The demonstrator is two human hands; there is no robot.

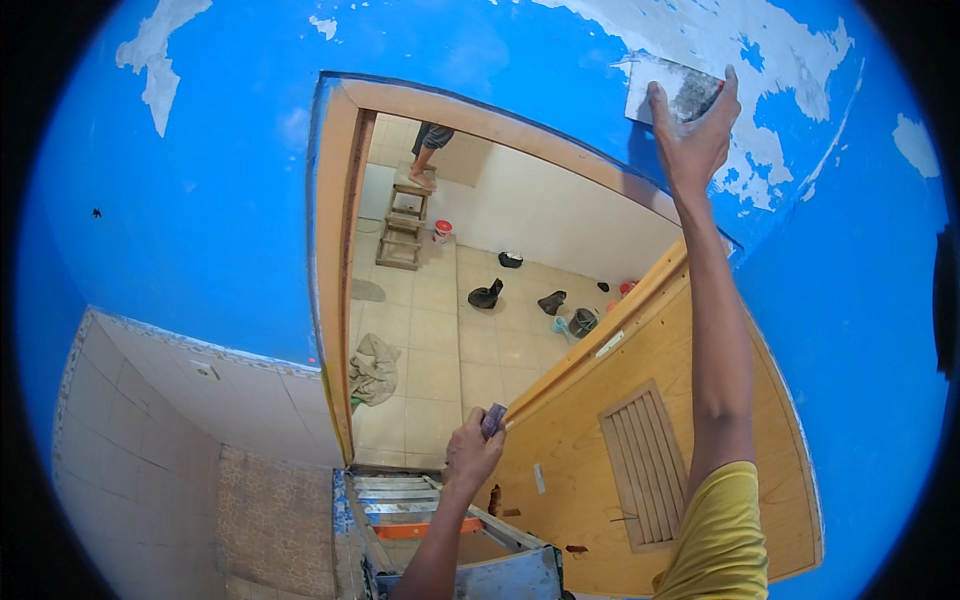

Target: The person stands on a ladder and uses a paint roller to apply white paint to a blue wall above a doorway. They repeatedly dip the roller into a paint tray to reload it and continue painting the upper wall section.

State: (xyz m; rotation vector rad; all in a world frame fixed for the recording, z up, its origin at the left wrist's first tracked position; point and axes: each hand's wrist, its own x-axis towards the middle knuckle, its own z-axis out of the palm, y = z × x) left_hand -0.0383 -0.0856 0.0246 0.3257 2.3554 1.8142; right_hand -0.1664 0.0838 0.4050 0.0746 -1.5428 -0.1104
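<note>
My right hand (694, 146) is raised to the wall above the doorway. It grips a flat, rectangular scraper blade (660, 86), smeared with white and grey, between thumb and fingers. The blade lies at the border of the blue paint (480, 52) and a bare, whitish patch (806, 71) with ragged edges. Lower down, my left hand (474, 450) is closed around a small, dark purple block-like piece (493, 421), whose exact kind I cannot tell. This hand appears near the edge of the wooden door (570, 450), above a stepladder.
The stepladder (397, 508) stands below me in the doorway. A wooden door frame (331, 225) surrounds the opening. Beyond, a person's legs (424, 161) stand on a wooden step stool (401, 232). Black bags (486, 295), a dark bucket (583, 322) and a crumpled cloth (375, 369) lie on floor tiles.
</note>
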